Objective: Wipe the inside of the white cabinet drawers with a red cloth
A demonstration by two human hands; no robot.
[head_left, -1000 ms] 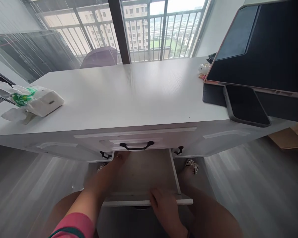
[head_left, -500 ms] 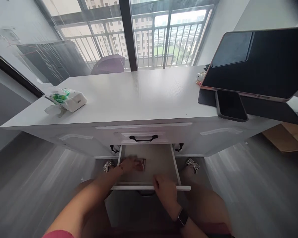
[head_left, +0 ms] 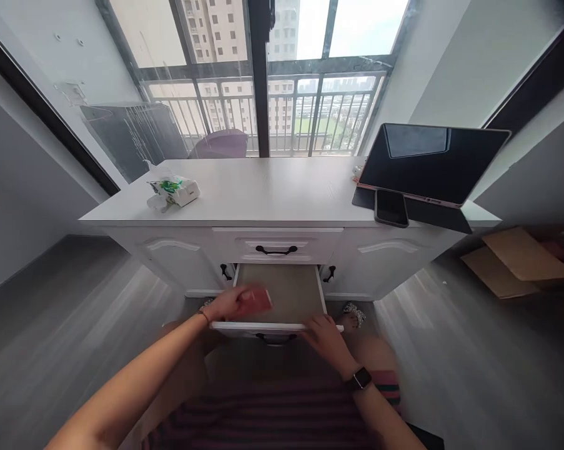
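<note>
My left hand (head_left: 226, 304) is closed around one end of a flat red rectangular packet (head_left: 257, 300), smeared by motion, so what it is exactly I cannot make out. It is above the left part of a pulled-out drawer (head_left: 294, 287), whose visible bottom is bare. The fingers of my right hand (head_left: 329, 342) are curled over the top edge of the drawer front near its right end. A black handle (head_left: 276, 340) shows on that drawer front, between my hands.
The white cabinet (head_left: 275, 187) carries a tissue pack (head_left: 181, 192) on the left. A tablet (head_left: 429, 162) and a black phone (head_left: 391, 207) are on the right. Above the open drawer is a closed one (head_left: 317, 245). Cardboard (head_left: 521, 262) lies on the right floor.
My left hand has lifted the red packet from the drawer's bottom and brought it toward the drawer front. My right hand stays at the drawer's front edge. The view has tilted up.
</note>
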